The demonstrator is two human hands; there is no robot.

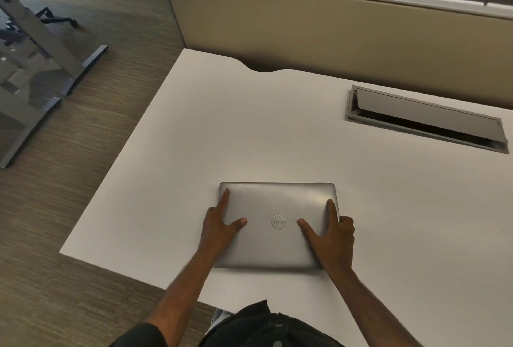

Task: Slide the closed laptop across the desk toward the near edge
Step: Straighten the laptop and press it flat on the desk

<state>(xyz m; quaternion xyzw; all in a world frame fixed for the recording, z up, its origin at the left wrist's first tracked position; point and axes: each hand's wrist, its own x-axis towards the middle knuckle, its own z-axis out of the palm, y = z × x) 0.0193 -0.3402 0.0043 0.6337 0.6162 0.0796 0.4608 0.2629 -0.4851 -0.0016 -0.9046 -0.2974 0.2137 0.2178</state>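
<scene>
Left grip (219, 226), right grip (334, 238) (each curled round a side edge) on laptop (277, 202), near desk (277, 138) front edge.

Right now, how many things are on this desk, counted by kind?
Laptop: 1
Hands: 2, left hand and right hand, both holding it
Cable hatch: 1
Total: 4

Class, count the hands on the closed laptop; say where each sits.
2: the left hand grips the left edge of the laptop, the right hand the right edge; some fingers hidden.
</scene>
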